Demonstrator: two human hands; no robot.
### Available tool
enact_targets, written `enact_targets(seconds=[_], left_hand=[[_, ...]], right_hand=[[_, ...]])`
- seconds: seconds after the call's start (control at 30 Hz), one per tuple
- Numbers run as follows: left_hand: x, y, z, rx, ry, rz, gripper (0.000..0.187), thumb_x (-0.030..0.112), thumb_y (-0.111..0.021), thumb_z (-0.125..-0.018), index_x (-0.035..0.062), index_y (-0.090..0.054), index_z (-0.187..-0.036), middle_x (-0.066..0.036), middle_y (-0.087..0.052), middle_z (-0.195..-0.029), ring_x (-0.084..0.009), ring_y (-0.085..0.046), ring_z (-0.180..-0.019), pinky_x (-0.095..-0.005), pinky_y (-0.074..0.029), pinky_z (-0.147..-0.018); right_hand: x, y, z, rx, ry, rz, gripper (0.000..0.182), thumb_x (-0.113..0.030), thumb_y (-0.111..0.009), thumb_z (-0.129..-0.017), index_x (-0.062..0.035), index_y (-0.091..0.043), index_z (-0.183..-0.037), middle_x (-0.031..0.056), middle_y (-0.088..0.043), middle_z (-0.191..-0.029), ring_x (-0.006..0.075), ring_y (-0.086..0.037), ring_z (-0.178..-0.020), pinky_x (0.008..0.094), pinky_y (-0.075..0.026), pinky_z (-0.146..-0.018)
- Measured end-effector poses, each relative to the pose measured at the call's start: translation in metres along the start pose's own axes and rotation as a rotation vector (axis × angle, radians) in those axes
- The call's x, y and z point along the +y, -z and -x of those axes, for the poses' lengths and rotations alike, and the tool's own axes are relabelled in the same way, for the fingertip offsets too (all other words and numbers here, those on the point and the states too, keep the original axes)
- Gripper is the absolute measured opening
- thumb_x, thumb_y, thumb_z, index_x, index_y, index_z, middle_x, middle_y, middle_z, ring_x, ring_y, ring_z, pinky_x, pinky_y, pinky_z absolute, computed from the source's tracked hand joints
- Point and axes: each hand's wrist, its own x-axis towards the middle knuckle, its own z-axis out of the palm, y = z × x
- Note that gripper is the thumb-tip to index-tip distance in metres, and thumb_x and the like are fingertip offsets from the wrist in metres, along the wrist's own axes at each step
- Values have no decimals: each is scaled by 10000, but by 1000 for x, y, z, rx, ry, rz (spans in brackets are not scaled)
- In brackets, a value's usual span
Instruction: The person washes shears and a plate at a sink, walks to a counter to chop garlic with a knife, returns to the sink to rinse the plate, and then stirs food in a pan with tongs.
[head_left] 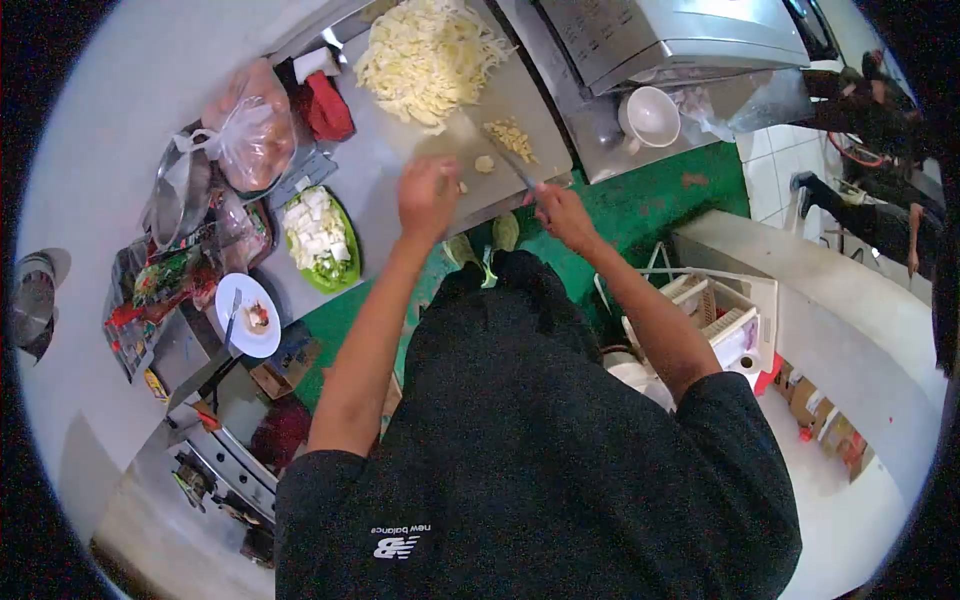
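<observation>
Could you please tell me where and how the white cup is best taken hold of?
I would grip the white cup by its handle, coming in from the person's side: the handle juts out at the cup's near left, facing them. The cup appears upright, mouth up, so it should lift level.

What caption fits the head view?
Head view: right hand holds a knife by chopped pieces near a shredded pale heap; left hand alongside.
</observation>
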Motion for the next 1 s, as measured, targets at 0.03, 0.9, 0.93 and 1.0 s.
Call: enact_targets(seconds=[0.03, 0.9, 0.93, 1.0], left_hand=[[10, 5, 4, -61, -130, -46, 195, 179, -638, -870, 67, -647, -1029, -119, -643, -1038, -329, -579, -973, -450, -458, -844], [20, -73, -1, -107, -272, -140, 146, 134, -660, -773, 69, -710, -893, -101, -660, -1015, -332, -585, -925, -451, -476, -806], [21, -73, -1, -131, -265, -149, 147, 127, -660, -762, 74, -715, -887, -90, -665, -1017, -324, -585, -931, -446, -476, -817], [22, -72, -1, -162, -263, -160, 149, 120, -660, -752, 78, -720, -882, -78, -669, -1019, -316, -585, -937, -441, -477, -829]], right_hand=[[5, -3, -1, -41, -133, -165, 413, -412, -448, -1014, -59, -656, -966, 76, -578, -643, 208, -557, -528, 363, -443, -488], [-12, -16, 19, 185, -21, 489, 408, -387, -478, -985, 11, -564, -1023, 282, -646, -826, 468, -633, -765, 571, -499, -695], [-10, -15, 18, 177, -29, 501, 409, -388, -472, -986, 11, -562, -999, 275, -645, -813, 468, -631, -755, 568, -499, -689], [-19, -12, 15, 169, -49, 506, 417, -392, -469, -986, 15, -561, -993, 274, -647, -814, 471, -629, -753, 568, -499, -692]])
